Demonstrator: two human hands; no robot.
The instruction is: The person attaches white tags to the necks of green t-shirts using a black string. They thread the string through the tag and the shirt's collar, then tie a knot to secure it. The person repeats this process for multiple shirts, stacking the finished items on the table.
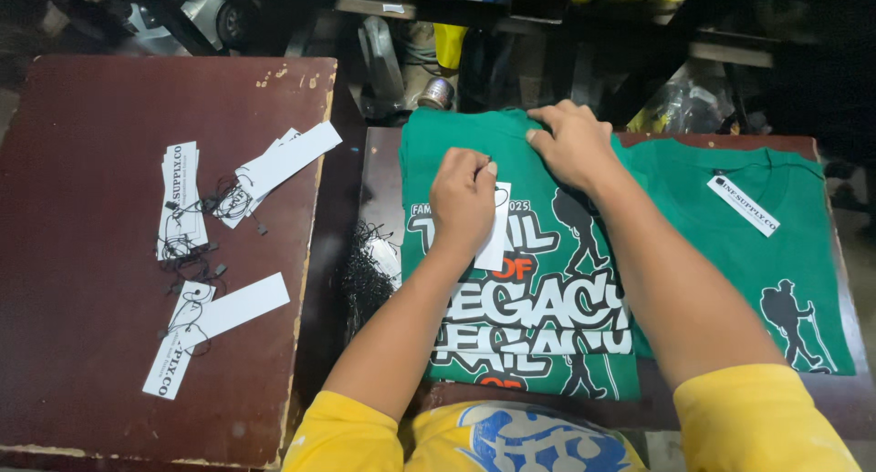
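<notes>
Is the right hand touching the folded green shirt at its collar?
Touching. The head view shows the right hand pressing its fingers flat on the green shirt near the collar, no gap.

A small garment workshop — folded green printed T-shirts (547, 280) lie stacked on a worn brown tabletop (91, 98), with white paper hang tags (274, 162) and a heap of black tag strings (365, 276) beside them — dim clutter crowds behind.
</notes>
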